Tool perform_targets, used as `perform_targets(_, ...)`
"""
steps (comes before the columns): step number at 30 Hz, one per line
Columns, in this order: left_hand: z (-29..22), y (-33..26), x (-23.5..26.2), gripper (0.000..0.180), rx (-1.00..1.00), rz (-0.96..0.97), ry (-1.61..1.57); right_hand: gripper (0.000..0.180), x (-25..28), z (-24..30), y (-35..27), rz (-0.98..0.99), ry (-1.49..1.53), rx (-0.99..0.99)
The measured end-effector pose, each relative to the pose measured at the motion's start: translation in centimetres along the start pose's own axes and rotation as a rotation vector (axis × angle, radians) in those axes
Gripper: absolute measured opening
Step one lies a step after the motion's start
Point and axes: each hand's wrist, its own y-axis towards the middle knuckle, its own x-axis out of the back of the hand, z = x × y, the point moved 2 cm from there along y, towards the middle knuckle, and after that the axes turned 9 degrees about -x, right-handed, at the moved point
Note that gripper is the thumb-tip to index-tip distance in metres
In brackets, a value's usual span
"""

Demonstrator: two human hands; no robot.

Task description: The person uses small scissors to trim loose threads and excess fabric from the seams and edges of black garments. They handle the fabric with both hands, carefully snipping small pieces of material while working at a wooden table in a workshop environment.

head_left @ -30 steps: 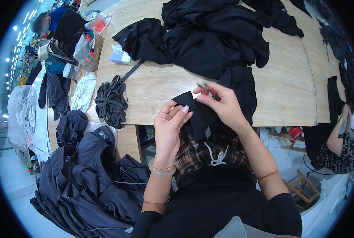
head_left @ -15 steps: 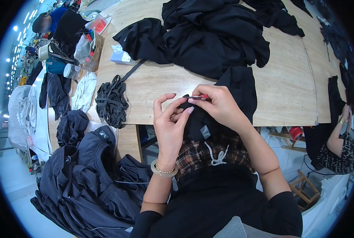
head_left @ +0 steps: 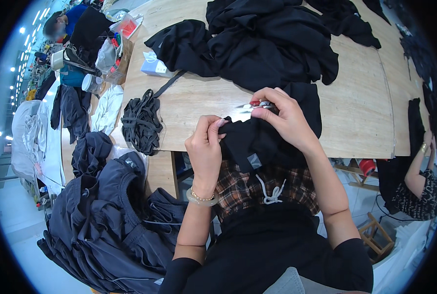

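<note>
Over the table's near edge, my left hand (head_left: 205,149) pinches the edge of a black garment (head_left: 243,139). The cloth drapes down toward my lap and bears a small grey triangle-marked patch (head_left: 254,160). In my right hand (head_left: 293,122) is a small pair of thread snips (head_left: 255,104) with red on the handle. Its metal blades point left, apart from the pinched edge and a little beyond it. More of the black cloth lies under my right wrist on the tabletop.
A heap of black garments (head_left: 272,44) covers the table's far side. Left of my hands lie a bundle of dark straps (head_left: 142,122) and a tissue box (head_left: 156,66). Dark grey garments (head_left: 101,215) are piled at my lower left. Another person's arm (head_left: 417,169) shows at right.
My right hand has drawn the snips away from the left fingers, up and to the right. The left fingers have closed from a more spread pose onto the cloth's edge.
</note>
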Motion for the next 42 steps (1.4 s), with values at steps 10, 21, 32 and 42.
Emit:
perform_targets(10, 0.1, -0.1, -0.2, 0.014, -0.01, 0.027, -0.015, 0.021, -1.4, -0.1, 0.3, 0.041, -0.18, 0.08)
perform_targets(21, -0.2, -0.1, -0.2, 0.014, -0.009, 0.061, 0.043, 0.024, -1.8, 0.4, 0.5, 0.013, -0.258, 0.175)
perform_targets(32, 0.0, -0.1, -0.5, 0.012, -0.015, 0.009, -0.023, 0.023, -1.7, 0.7, 0.3, 0.002, -0.268, 0.234)
perform_targets(42, 0.1, -0.1, -0.5, 0.014, 0.04, -0.02, -0.092, 0.023, -1.5, 0.4, 0.0, -0.009, -0.235, 0.17)
